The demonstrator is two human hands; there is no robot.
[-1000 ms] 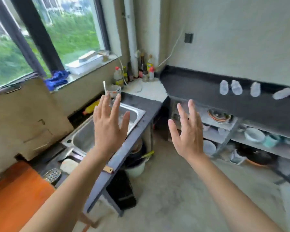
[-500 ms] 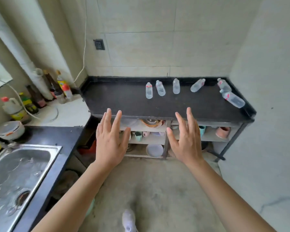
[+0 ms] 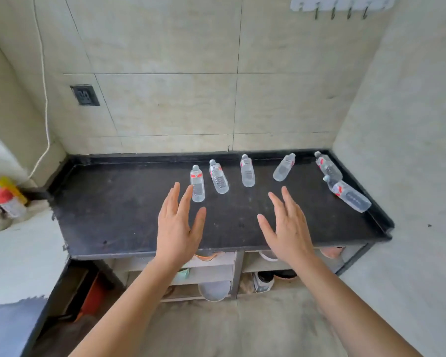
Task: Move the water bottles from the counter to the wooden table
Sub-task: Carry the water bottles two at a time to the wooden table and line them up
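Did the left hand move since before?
Yes. The left hand moved forward: before it was short of the black counter, now it is over it, fingertips by the leftmost bottle.

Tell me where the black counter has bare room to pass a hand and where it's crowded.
Bare: the counter from its left rim to the leftmost bottle, and the front strip right of the right hand. Crowded: the back, where the second bottle crowds the leftmost and the corner bottle and front-right bottle bunch together.
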